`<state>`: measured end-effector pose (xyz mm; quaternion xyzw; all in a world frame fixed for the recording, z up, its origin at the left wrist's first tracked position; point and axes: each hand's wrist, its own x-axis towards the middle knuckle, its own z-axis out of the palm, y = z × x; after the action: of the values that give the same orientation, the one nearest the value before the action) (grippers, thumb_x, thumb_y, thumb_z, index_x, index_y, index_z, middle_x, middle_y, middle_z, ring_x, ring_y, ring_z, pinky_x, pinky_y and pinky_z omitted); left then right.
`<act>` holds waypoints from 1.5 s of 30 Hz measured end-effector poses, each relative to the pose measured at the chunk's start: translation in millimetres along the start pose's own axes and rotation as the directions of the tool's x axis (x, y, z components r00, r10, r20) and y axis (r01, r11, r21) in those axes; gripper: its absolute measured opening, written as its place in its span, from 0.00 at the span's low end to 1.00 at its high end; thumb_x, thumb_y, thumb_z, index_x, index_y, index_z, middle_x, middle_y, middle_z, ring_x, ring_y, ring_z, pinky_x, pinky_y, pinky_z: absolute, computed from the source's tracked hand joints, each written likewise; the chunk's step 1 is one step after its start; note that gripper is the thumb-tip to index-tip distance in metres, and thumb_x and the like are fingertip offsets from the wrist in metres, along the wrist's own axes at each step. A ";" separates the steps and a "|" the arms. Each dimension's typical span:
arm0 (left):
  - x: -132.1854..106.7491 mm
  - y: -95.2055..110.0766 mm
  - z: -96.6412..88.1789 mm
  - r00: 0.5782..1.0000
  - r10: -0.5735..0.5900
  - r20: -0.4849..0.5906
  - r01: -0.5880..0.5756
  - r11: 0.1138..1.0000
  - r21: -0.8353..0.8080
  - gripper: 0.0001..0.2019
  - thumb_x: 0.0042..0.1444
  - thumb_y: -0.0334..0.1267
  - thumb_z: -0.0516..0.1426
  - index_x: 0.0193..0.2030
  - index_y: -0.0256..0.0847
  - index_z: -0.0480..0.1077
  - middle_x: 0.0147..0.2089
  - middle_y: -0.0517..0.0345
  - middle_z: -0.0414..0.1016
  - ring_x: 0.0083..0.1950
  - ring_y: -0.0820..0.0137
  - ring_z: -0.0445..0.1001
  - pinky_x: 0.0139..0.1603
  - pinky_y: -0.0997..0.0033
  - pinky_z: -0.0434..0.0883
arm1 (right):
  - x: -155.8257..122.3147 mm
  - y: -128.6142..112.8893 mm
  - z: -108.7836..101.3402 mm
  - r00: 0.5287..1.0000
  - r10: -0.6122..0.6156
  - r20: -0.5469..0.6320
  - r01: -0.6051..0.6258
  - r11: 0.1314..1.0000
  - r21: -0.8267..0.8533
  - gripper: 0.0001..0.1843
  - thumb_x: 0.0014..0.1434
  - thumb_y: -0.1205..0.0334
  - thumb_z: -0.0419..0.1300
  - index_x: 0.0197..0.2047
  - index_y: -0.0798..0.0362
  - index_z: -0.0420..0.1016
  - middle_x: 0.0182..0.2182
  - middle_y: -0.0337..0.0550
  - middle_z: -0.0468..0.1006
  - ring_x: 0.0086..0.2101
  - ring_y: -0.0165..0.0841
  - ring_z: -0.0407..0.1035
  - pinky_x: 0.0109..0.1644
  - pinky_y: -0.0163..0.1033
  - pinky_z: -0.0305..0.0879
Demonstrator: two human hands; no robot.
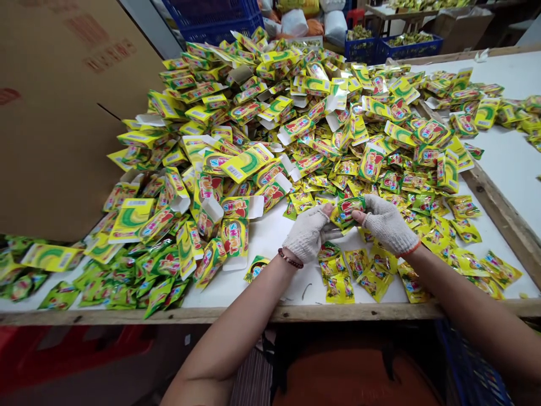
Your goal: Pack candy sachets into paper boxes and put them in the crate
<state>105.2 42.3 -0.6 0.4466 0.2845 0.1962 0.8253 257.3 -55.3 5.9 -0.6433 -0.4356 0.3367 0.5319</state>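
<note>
Between my two hands is a small green-and-yellow candy packet (349, 211) with a red fruit print. My left hand (309, 232), in a white knit fingerless glove, has its thumb at the packet's left edge and its fingers below. My right hand (389, 224), gloved the same way, pinches the packet's right end. Just below them lie several yellow candy packets (338, 287) on the white tabletop (270, 282). A single green packet (256, 268) rests left of my left wrist. Beyond my hands, loose packets meet a heap of small printed boxes (249, 162), many with flaps open.
A large cardboard carton (51, 124) stands at the left, with green packets (122, 285) in front of it. A wooden strip (499, 214) divides the table on the right. Blue crates (409, 47) and white sacks (295, 23) are behind the table.
</note>
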 end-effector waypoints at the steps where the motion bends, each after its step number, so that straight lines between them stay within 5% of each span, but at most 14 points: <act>1: -0.2 -0.7 0.9 1.000 0.014 -0.005 -0.014 1.000 -0.008 0.26 0.43 0.54 0.70 0.41 0.35 0.75 0.41 0.50 0.80 0.37 0.67 0.78 0.38 0.67 0.75 | 0.7 0.7 -1.4 1.000 -0.015 0.009 0.015 1.000 -0.020 0.13 0.55 0.54 0.63 0.37 0.55 0.72 0.31 0.42 0.77 0.30 0.32 0.67 0.34 0.37 0.65; 8: 1.6 -0.9 -3.1 0.991 0.131 0.013 -0.130 0.960 0.247 0.17 0.44 0.41 0.69 0.40 0.34 0.79 0.34 0.55 0.79 0.32 0.73 0.72 0.33 0.73 0.68 | -2.4 0.2 -8.1 0.985 0.055 0.164 -0.033 0.991 -0.132 0.13 0.55 0.55 0.62 0.40 0.55 0.73 0.32 0.42 0.77 0.30 0.32 0.68 0.31 0.36 0.66; 11: 0.0 -2.9 -1.5 0.972 0.229 0.045 -0.228 0.893 0.387 0.13 0.48 0.39 0.65 0.39 0.35 0.79 0.36 0.55 0.80 0.35 0.71 0.73 0.36 0.72 0.69 | -5.2 -0.3 -6.3 0.988 0.079 0.134 -0.056 0.985 -0.165 0.22 0.55 0.54 0.63 0.51 0.55 0.68 0.31 0.40 0.75 0.29 0.32 0.68 0.30 0.35 0.67; 14: -2.8 -3.4 1.0 0.946 0.309 0.100 -0.311 0.768 0.560 0.11 0.53 0.38 0.62 0.41 0.36 0.79 0.37 0.55 0.80 0.39 0.69 0.75 0.42 0.69 0.71 | -7.4 -1.8 -2.1 0.964 0.133 0.232 -0.111 0.988 -0.107 0.25 0.56 0.52 0.63 0.54 0.53 0.68 0.32 0.40 0.76 0.30 0.32 0.70 0.33 0.37 0.72; 17: -11.9 9.5 -8.6 0.889 0.436 0.142 -0.363 0.481 0.798 0.09 0.57 0.38 0.59 0.41 0.37 0.77 0.38 0.55 0.78 0.41 0.68 0.75 0.45 0.66 0.73 | -10.2 -3.8 3.1 0.944 0.197 0.263 -0.196 0.980 -0.030 0.20 0.53 0.50 0.65 0.44 0.53 0.72 0.33 0.41 0.78 0.30 0.32 0.72 0.34 0.38 0.75; 20: -28.0 39.5 -40.5 0.779 0.595 0.196 -0.267 0.033 0.963 0.13 0.56 0.30 0.56 0.48 0.40 0.73 0.48 0.52 0.76 0.52 0.64 0.73 0.57 0.60 0.70 | -11.9 -5.5 6.7 0.949 0.254 0.188 -0.260 0.966 0.010 0.19 0.50 0.51 0.68 0.42 0.52 0.71 0.33 0.40 0.78 0.29 0.32 0.75 0.32 0.37 0.76; 22: -37.4 62.0 -70.6 0.790 0.585 0.184 -0.033 -0.259 0.965 0.23 0.49 0.25 0.57 0.53 0.40 0.70 0.55 0.48 0.73 0.57 0.58 0.70 0.59 0.54 0.68 | -11.5 -6.6 7.6 0.952 0.264 0.154 -0.267 0.964 0.001 0.19 0.50 0.52 0.68 0.42 0.52 0.71 0.31 0.39 0.78 0.27 0.33 0.75 0.29 0.37 0.75; 24: -42.5 79.6 -100.0 0.826 0.551 0.119 0.163 -0.435 0.886 0.32 0.43 0.26 0.62 0.58 0.41 0.66 0.57 0.42 0.71 0.58 0.49 0.67 0.60 0.45 0.66 | -10.6 -8.4 7.8 0.960 0.232 0.155 -0.230 0.973 -0.028 0.20 0.51 0.52 0.66 0.43 0.53 0.71 0.29 0.39 0.78 0.25 0.32 0.74 0.27 0.36 0.72; 27: -42.4 91.2 -125.9 0.842 0.530 0.098 0.204 -0.482 0.852 0.21 0.46 0.25 0.61 0.49 0.40 0.70 0.47 0.45 0.75 0.54 0.50 0.70 0.61 0.43 0.63 | -10.6 -12.7 9.0 0.969 0.170 0.177 -0.155 0.983 -0.094 0.20 0.55 0.50 0.64 0.45 0.55 0.72 0.22 0.36 0.75 0.22 0.30 0.71 0.25 0.34 0.68; 29: -39.5 89.2 -124.3 0.838 0.533 0.119 0.186 -0.484 0.855 0.10 0.52 0.28 0.58 0.41 0.40 0.70 0.42 0.48 0.75 0.50 0.54 0.72 0.61 0.45 0.63 | -11.9 -15.9 10.6 0.972 0.155 0.178 -0.139 0.985 -0.100 0.23 0.56 0.48 0.63 0.48 0.57 0.71 0.19 0.35 0.73 0.21 0.30 0.69 0.25 0.34 0.66; 32: -32.4 71.6 -95.9 0.833 0.522 0.183 0.103 -0.472 0.876 0.05 0.59 0.34 0.55 0.42 0.41 0.69 0.44 0.49 0.75 0.50 0.56 0.72 0.60 0.49 0.64 | -14.4 -18.4 12.8 0.981 0.128 0.143 -0.128 0.992 -0.005 0.28 0.55 0.45 0.64 0.51 0.57 0.70 0.20 0.36 0.74 0.20 0.30 0.69 0.24 0.34 0.66; 38: -10.5 10.7 -23.5 0.913 0.334 0.234 -0.101 -0.370 0.924 0.21 0.56 0.37 0.59 0.56 0.38 0.65 0.50 0.46 0.73 0.53 0.56 0.71 0.59 0.56 0.65 | -9.6 -4.3 7.9 0.989 0.147 -0.035 -0.143 0.984 0.105 0.31 0.56 0.40 0.62 0.52 0.55 0.65 0.23 0.37 0.75 0.19 0.29 0.67 0.20 0.33 0.61; 41: -5.3 -0.4 -15.9 0.928 0.303 0.218 -0.103 -0.354 0.930 0.33 0.52 0.46 0.62 0.62 0.35 0.60 0.52 0.43 0.71 0.53 0.52 0.70 0.56 0.53 0.67 | -3.4 8.5 0.8 0.981 0.157 -0.110 -0.167 0.982 -0.091 0.24 0.57 0.44 0.61 0.47 0.54 0.67 0.18 0.34 0.72 0.17 0.29 0.65 0.20 0.33 0.60; 45: -7.6 6.6 -27.6 0.937 0.297 0.185 -0.085 -0.319 0.944 0.16 0.49 0.38 0.61 0.46 0.40 0.69 0.47 0.49 0.72 0.49 0.58 0.71 0.48 0.60 0.70 | 0.1 13.4 -1.4 0.984 0.154 -0.084 -0.172 0.945 -0.278 0.15 0.60 0.49 0.59 0.41 0.53 0.69 0.16 0.33 0.71 0.17 0.30 0.65 0.21 0.34 0.59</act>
<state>81.2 58.6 -4.9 0.9490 0.3022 0.0531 0.0723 261.2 -56.5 -6.9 -0.7569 -0.4083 0.2935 0.4174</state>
